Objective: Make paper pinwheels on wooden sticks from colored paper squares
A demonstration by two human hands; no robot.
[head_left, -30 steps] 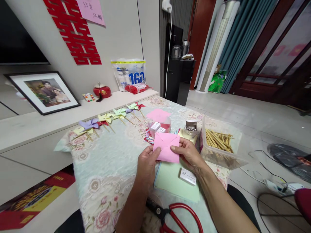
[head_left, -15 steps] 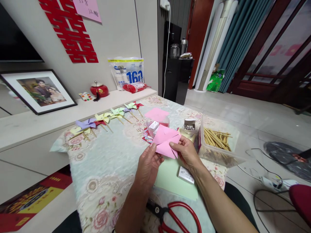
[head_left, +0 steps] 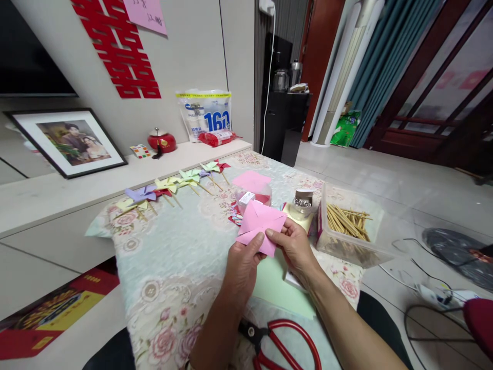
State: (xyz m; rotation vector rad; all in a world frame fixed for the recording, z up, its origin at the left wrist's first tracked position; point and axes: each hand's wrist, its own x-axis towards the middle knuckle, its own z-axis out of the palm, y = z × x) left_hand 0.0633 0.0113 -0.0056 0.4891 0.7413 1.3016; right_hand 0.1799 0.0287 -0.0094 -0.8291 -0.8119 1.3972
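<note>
Both my hands hold a pink paper square with slits cut in from its corners, raised over the table. My left hand pinches its lower edge between thumb and fingers. Gripping the right side is my right hand, its thumb lying on the paper close to the left thumb. Beneath the hands lie light green paper sheets and a small white box, partly hidden by my right hand. Red-handled scissors rest nearest to me, their blades partly behind my left forearm.
Several finished paper pinwheels line the table's left edge. Behind the hands stand a round clear container, more pink paper and an opened box of small metal pieces. A clear bin of thin sticks sits at right.
The pink square has turned a little in my hands. My left hand has shifted right, its thumb now on the paper's lower part near the right thumb. The view has swung slightly left.
</note>
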